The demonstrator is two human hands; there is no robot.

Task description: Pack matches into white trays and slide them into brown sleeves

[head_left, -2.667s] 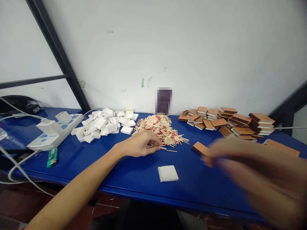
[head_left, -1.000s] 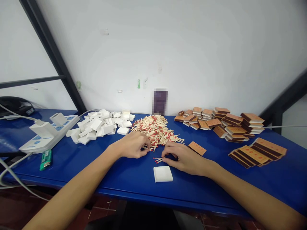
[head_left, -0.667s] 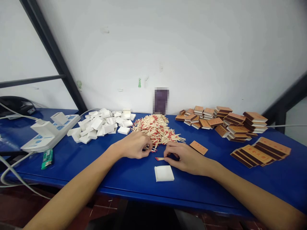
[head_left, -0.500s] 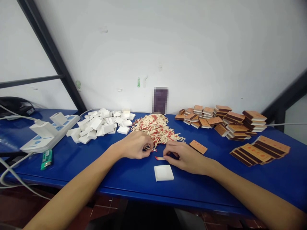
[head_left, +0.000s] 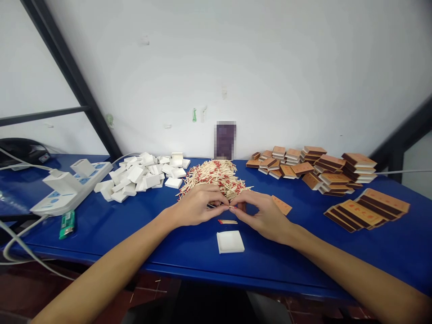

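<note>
Red-tipped matches (head_left: 228,222) now lie freed, left hand (head_left: 197,206) and right hand (head_left: 265,216) apparently pinching more.

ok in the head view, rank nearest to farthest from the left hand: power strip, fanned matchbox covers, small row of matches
From the left hand:
1. Small row of matches, close by, to its right.
2. Power strip, over on the left.
3. Fanned matchbox covers, at far right.

Table (head_left: 286,265): smooth, glossy finish. Matches (head_left: 212,173): bare wood sticks, matt. White tray (head_left: 230,241): smooth, matt paperboard. Matchbox sleeves (head_left: 362,213): printed paperboard, dark matt side strips. Power strip (head_left: 56,201): smooth plastic. Wall (head_left: 286,67): matt.
</note>
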